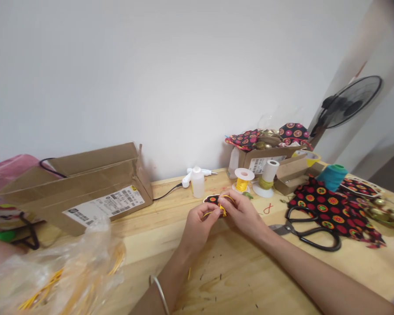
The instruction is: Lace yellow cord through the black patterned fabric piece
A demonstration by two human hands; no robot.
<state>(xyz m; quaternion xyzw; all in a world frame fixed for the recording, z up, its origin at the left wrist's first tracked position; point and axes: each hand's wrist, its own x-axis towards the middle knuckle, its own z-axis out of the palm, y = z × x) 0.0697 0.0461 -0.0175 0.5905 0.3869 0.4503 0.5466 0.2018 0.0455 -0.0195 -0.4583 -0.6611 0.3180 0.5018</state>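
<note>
Both of my hands meet above the middle of the wooden table (170, 245). My left hand (202, 218) pinches a yellow cord (222, 211) between thumb and fingertips. From the other side my right hand (241, 210) is closed on the same cord. Just behind the fingers shows a piece of black patterned fabric (212, 199) with red and yellow motifs and a pale edge. My fingers cover part of it, and whether the cord is joined to it I cannot tell. A loose cord end runs out left of my left fingers.
Black-handled scissors (310, 229) and patterned cloth (331, 205) lie to the right. Behind my hands stand a yellow cord spool (243, 180), a green cord spool (265, 181) and a plastic bottle (197, 183). A cardboard box (101, 188) and plastic bag (85, 262) occupy the left.
</note>
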